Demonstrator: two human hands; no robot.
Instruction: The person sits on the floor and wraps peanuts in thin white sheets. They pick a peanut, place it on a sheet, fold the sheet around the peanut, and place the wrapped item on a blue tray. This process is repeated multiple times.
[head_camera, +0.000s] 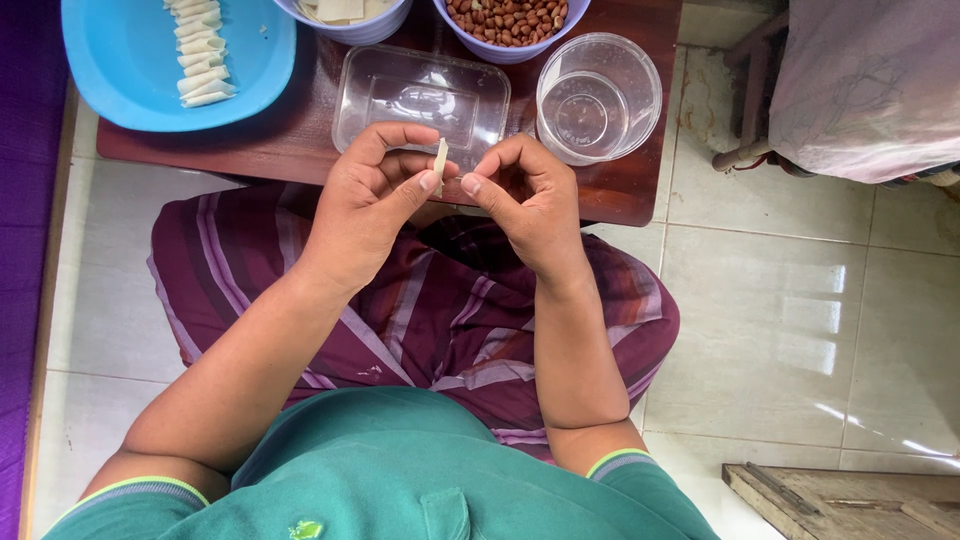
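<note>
Our left hand pinches a pale strip upright, its long axis near to far. Our right hand, fingers curled narrow, sits just right of it, above the near table edge.

Glossy pale floor tiles under a low wooden table.

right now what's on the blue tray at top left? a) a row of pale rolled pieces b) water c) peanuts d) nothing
a: the blue tray carries a row of pale rolled pieces, while the peanuts sit in a separate bowl.
</note>
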